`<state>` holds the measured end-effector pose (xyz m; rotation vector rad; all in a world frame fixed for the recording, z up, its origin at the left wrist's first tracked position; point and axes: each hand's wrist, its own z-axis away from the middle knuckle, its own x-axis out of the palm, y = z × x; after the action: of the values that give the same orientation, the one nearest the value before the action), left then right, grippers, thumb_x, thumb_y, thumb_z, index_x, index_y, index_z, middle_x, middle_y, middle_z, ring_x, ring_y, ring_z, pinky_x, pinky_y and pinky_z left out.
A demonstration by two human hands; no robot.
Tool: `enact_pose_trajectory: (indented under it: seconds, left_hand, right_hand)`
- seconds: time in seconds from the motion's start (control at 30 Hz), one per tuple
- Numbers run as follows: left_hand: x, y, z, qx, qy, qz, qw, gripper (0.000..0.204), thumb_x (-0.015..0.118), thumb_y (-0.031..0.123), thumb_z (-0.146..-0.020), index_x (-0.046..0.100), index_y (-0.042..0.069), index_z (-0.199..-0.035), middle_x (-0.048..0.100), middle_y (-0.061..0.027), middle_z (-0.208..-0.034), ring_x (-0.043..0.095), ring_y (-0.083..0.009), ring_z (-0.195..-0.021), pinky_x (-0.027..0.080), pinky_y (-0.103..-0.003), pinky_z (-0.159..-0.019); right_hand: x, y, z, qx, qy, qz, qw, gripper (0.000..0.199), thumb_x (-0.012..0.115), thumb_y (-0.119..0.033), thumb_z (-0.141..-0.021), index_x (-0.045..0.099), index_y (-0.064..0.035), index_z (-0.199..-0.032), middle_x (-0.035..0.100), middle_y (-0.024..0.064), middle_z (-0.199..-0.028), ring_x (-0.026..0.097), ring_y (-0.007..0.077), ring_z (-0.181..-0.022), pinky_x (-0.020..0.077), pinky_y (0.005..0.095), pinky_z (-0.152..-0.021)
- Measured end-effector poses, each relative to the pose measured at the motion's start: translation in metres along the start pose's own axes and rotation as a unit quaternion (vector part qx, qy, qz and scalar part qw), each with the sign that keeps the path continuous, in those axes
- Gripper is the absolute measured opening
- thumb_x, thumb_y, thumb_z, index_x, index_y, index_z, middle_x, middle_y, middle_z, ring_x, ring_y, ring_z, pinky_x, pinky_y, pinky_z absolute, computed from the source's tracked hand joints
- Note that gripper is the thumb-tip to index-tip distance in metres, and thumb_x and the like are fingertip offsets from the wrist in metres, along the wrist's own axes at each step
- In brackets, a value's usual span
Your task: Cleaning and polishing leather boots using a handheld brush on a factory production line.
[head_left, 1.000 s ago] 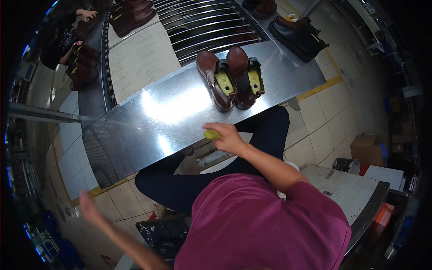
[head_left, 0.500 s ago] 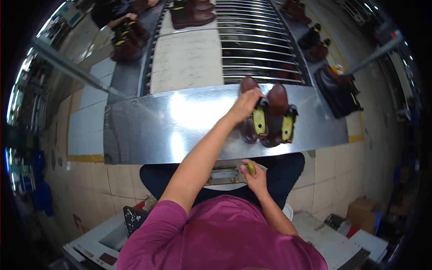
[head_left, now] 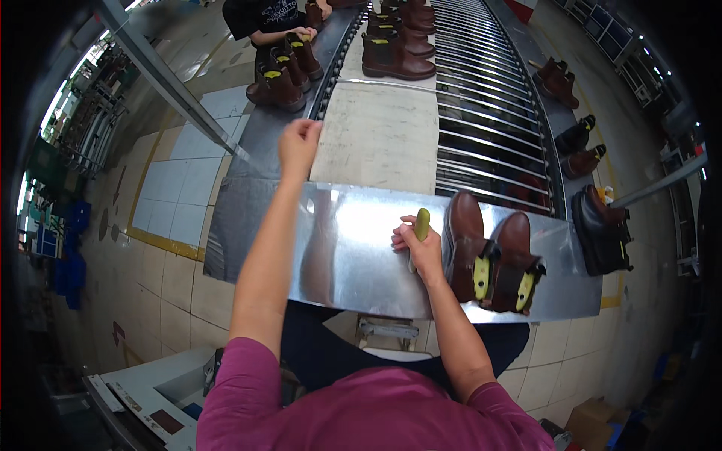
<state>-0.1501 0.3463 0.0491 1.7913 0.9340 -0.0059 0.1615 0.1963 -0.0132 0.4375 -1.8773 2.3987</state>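
Note:
My left hand [head_left: 299, 149] is stretched out over the near left corner of the pale conveyor belt, its fingers curled together with nothing visible in them. Over the metal table, my right hand [head_left: 423, 252] is closed around a yellow-green handle [head_left: 423, 224]; the rest of that tool is hidden by the hand. Just right of it are two brown ankle boots, a left one [head_left: 466, 222] and a right one [head_left: 514, 244], side by side with toes pointing away from me. Yellow-green patches with a dark hole show at their shafts.
The metal table [head_left: 361, 278] spans the front. Beyond it run the pale belt [head_left: 383, 135] and a roller track [head_left: 489, 120]. Brown boots [head_left: 395, 56] stand farther up the belt. More line both side ledges, including a black boot [head_left: 598, 233]. Another person [head_left: 263, 22] works at far left.
My left hand has let go of the left boot and swung left to the belt. My right hand has risen from my lap to above the table with the handle. The view has shifted.

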Motion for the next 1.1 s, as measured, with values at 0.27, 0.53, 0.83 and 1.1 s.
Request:
enact_pose_trajectory:
  seconds: [0.27,0.53,0.83,1.1]
  left_hand:
    - [0.005,-0.054,-0.194,0.125,0.070,-0.353,0.925,0.053,0.074,0.042,-0.087,0.064,0.011,-0.128,0.060,-0.0169,-0.121,0.058,-0.0383,-0.112,0.049,-0.049,-0.093]
    - [0.072,-0.085,-0.300,0.015,-0.040,-0.468,0.882,0.054,0.065,0.048,-0.093,0.054,0.025,-0.140,0.064,-0.0173,-0.123,0.068,-0.0395,-0.106,0.055,-0.051,-0.087]
    - [0.067,-0.100,-0.293,-0.037,0.022,-0.359,0.933,0.039,0.063,0.051,-0.093,0.077,0.018,-0.109,0.072,-0.0203,-0.105,0.068,-0.0411,-0.102,0.053,-0.052,-0.087]
    - [-0.029,-0.099,-0.228,0.158,-0.029,-0.170,0.972,0.030,0.061,0.033,-0.098,0.075,0.007,-0.105,0.070,-0.0211,-0.094,0.068,-0.0412,-0.089,0.053,-0.042,-0.074]
  right_hand:
    - [-0.001,0.020,-0.005,0.014,0.023,0.000,1.000,0.034,0.066,-0.016,-0.096,0.062,0.0056,-0.121,0.072,0.0129,-0.090,0.067,0.0146,-0.073,0.0542,0.0272,-0.063]
    - [0.005,0.012,-0.007,0.008,0.038,-0.003,0.999,0.029,0.067,-0.007,-0.094,0.062,0.0063,-0.119,0.073,0.0139,-0.093,0.068,0.0140,-0.076,0.0558,0.0269,-0.066]
    - [-0.004,0.017,-0.006,-0.013,0.023,0.035,0.999,0.031,0.066,-0.010,-0.095,0.060,0.0062,-0.121,0.073,0.0168,-0.098,0.069,0.0175,-0.081,0.0568,0.0289,-0.068]
    - [0.000,0.013,-0.007,0.006,0.065,0.007,0.998,0.033,0.068,-0.013,-0.095,0.061,0.0074,-0.119,0.072,0.0139,-0.091,0.067,0.0155,-0.073,0.0549,0.0281,-0.065]
